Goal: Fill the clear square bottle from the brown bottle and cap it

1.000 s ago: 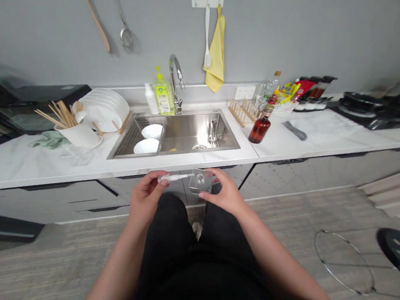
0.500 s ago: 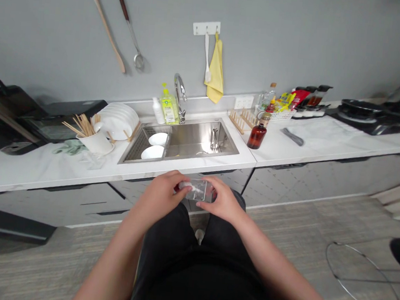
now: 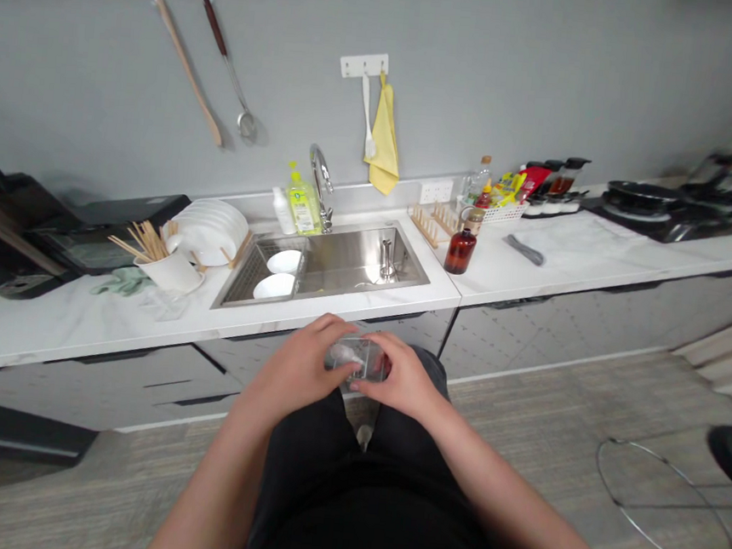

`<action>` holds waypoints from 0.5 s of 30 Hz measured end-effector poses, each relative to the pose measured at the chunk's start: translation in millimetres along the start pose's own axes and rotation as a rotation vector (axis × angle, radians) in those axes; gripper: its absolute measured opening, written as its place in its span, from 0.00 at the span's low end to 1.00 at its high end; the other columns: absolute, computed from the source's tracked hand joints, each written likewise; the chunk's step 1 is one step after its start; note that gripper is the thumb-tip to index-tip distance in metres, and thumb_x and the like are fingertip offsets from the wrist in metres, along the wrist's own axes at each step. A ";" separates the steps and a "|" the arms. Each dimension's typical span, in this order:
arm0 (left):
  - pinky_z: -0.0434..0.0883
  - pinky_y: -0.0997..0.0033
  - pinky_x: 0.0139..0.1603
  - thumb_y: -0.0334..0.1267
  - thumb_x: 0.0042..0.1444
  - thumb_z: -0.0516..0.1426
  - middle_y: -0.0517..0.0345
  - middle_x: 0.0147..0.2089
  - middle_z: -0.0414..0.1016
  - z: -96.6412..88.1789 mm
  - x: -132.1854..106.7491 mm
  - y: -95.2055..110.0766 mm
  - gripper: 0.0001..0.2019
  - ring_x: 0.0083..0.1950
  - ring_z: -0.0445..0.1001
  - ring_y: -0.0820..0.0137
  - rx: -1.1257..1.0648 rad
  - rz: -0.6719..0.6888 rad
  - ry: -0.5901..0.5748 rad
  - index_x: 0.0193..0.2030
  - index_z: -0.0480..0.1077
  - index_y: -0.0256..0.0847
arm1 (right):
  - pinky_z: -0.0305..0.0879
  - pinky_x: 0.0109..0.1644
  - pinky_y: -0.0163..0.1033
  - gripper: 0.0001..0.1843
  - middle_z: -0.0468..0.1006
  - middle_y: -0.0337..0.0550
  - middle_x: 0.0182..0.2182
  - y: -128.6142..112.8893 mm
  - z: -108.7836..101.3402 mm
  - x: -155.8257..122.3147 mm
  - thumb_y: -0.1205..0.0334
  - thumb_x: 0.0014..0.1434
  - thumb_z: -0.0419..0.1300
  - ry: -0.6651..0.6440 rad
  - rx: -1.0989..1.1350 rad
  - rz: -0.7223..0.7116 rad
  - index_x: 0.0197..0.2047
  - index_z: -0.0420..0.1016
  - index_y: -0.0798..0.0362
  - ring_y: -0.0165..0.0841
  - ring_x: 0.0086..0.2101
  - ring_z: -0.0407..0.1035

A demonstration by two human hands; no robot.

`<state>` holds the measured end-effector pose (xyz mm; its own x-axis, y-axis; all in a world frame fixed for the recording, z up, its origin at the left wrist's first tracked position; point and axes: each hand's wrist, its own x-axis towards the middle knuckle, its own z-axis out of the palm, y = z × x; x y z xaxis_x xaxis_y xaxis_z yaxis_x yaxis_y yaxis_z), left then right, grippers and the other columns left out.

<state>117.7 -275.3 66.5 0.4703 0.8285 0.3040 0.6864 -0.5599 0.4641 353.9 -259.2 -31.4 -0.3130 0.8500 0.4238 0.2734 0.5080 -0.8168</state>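
Between my two hands, above my lap and in front of the counter's edge, I hold a small clear box (image 3: 357, 355). Something whitish shows in or through it, too blurred to name. My left hand (image 3: 307, 356) grips the box's left side, thumb along the near face and fingers over the top. On the opposite side, my right hand (image 3: 401, 375) has its fingers and thumb wrapped round the end. A little red shows beside the right fingers. The fingertips partly hide both ends of the box.
Beyond my hands is a steel sink (image 3: 354, 261) with white bowls (image 3: 275, 285) in its rack. A brown bottle (image 3: 460, 251) stands right of it. White plates (image 3: 212, 231) and a chopstick holder (image 3: 174, 273) stand left. A frying pan (image 3: 642, 196) sits on the stove.
The box has tilted a little, and my left thumb reaches farther across it. Both hands still hold it. The camera view has shifted slightly.
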 end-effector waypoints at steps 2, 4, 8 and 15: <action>0.83 0.49 0.58 0.40 0.71 0.67 0.48 0.52 0.87 -2.2 -1.9 2.6 0.11 0.52 0.86 0.53 0.073 -0.059 -0.008 0.58 0.83 0.46 | 0.78 0.46 0.47 0.41 0.86 0.48 0.56 -1.7 0.3 -0.4 0.58 0.52 0.86 0.000 -0.003 -0.004 0.67 0.83 0.44 0.38 0.38 0.77; 0.82 0.49 0.59 0.35 0.72 0.63 0.49 0.51 0.87 -4.2 -4.8 4.5 0.09 0.52 0.85 0.54 0.084 -0.006 -0.060 0.55 0.83 0.47 | 0.78 0.47 0.48 0.40 0.86 0.49 0.56 -1.5 0.8 -1.0 0.57 0.51 0.87 0.001 -0.017 -0.013 0.66 0.83 0.45 0.40 0.40 0.78; 0.76 0.45 0.76 0.29 0.66 0.64 0.48 0.69 0.82 -6.3 -10.0 6.2 0.29 0.72 0.79 0.51 0.034 0.130 -0.035 0.72 0.76 0.52 | 0.78 0.46 0.47 0.39 0.86 0.48 0.55 0.8 1.6 -2.6 0.58 0.52 0.86 -0.003 -0.018 -0.021 0.66 0.83 0.44 0.40 0.40 0.78; 0.80 0.56 0.48 0.48 0.75 0.64 0.53 0.42 0.85 0.7 -11.4 1.3 0.17 0.41 0.86 0.56 0.130 -0.127 0.098 0.66 0.79 0.48 | 0.79 0.46 0.48 0.41 0.86 0.49 0.60 -1.8 1.9 -4.9 0.56 0.53 0.86 0.004 0.009 -0.016 0.68 0.82 0.42 0.37 0.37 0.77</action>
<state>113.6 -285.6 63.1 0.3236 0.8859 0.3322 0.8055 -0.4422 0.3945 353.2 -264.5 -32.7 -0.3139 0.8424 0.4381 0.2605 0.5201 -0.8134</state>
